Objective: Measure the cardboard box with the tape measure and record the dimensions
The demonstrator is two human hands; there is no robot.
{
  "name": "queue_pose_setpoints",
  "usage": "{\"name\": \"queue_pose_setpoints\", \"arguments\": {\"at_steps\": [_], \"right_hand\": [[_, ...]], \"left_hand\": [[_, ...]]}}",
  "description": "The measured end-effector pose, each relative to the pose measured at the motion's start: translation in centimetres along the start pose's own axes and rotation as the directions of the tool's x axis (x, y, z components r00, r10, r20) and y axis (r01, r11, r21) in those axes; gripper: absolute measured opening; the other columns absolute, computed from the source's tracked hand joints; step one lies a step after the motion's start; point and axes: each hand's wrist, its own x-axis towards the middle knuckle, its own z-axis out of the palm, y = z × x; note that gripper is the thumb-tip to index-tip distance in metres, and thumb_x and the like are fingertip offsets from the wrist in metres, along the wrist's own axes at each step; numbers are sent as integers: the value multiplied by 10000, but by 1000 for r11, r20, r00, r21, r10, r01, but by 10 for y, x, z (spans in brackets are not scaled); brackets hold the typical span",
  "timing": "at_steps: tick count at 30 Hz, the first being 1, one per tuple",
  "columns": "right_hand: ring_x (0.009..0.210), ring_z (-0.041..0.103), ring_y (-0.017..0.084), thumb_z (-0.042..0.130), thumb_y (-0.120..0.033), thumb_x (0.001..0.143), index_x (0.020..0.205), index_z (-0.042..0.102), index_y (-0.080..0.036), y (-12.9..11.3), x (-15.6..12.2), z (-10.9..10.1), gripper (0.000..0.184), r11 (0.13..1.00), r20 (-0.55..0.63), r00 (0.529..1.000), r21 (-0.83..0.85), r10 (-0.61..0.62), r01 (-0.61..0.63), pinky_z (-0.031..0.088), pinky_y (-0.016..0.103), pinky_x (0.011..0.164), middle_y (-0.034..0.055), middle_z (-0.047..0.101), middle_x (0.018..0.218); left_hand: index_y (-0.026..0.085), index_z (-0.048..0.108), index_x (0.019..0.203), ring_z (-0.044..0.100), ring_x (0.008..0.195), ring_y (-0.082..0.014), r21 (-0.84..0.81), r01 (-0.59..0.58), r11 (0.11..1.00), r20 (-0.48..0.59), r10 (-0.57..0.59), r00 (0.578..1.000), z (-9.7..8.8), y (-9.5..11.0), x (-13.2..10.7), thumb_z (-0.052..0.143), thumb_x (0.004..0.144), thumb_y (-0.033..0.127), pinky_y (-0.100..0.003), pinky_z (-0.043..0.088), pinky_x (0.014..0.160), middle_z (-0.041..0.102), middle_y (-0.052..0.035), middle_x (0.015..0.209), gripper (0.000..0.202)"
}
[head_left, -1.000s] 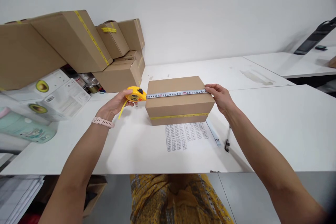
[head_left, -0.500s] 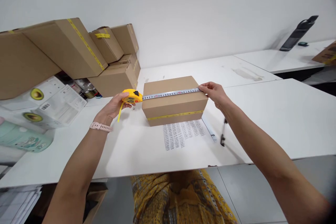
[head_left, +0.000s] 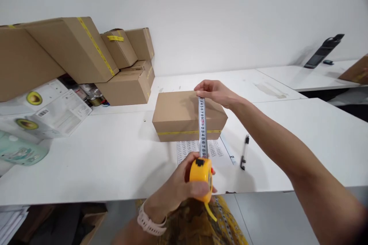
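My left hand (head_left: 184, 183) is wrapped round the yellow case of a tape measure (head_left: 201, 178), close to the table's front edge. From the case the metal blade (head_left: 202, 130) runs away from me, across the top of a closed cardboard box (head_left: 175, 107). At the box's far edge my right hand (head_left: 214, 92) pinches the end of the blade between thumb and fingers. Yellow tape runs along the box's front face. Under the box lies a printed sheet (head_left: 184, 151), partly covered by the box and the tape measure.
Stacked cardboard boxes (head_left: 123, 88) fill the back left, beside white cartons with avocado pictures (head_left: 61, 113) and a mint-green bottle (head_left: 23, 151). A pen (head_left: 244, 153) lies right of the sheet. A dark bottle (head_left: 323, 51) stands at the far right.
The tape measure has turned from lying lengthwise along the box to running front to back. My left hand came right and toward me; my right hand moved left to the far edge.
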Motion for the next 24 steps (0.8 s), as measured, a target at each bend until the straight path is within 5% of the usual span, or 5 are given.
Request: {"name": "queue_pose_setpoints", "arguments": {"at_steps": [3,7,10,15,24], "right_hand": [[827,604,170,867,-303,745,874,728,-196,16,45,5,218,999,-4,1000,-38,29,-29,485,356,839,37,695,836],[770,589,156,856,-259,755,831,698,-191,33,79,4,188,987,-39,992,-100,122,-126,472,342,786,34,696,817],[693,533,138,853,-287,760,794,677,-191,41,82,4,204,976,-16,982,-109,186,-187,448,330,703,20,662,761],[694,503,120,822,-308,774,758,653,-185,55,78,3,209,993,18,997,-91,74,-72,428,308,699,1,636,757],[683,508,139,750,-275,809,656,593,-196,53,80,4,233,948,-100,990,-293,98,-124,410,313,669,8,610,701]], "left_hand": [[185,610,1096,709,781,-195,-28,-153,988,-52,152,987,21,21,29,871,702,521,-341,624,664,623,-66,1054,580],[143,639,996,689,717,-174,15,-193,981,-172,193,966,22,50,54,813,723,578,-330,608,640,635,-69,972,542],[148,628,972,683,695,-167,53,-160,986,-215,168,962,15,47,59,828,698,571,-338,612,634,627,-55,956,542],[158,628,1014,692,738,-179,72,-126,989,-213,139,967,12,37,56,836,703,555,-340,617,624,623,-63,1036,545],[170,628,991,668,721,-178,38,-126,991,-215,131,968,19,45,67,802,730,566,-328,591,570,628,-75,1018,505]]}}
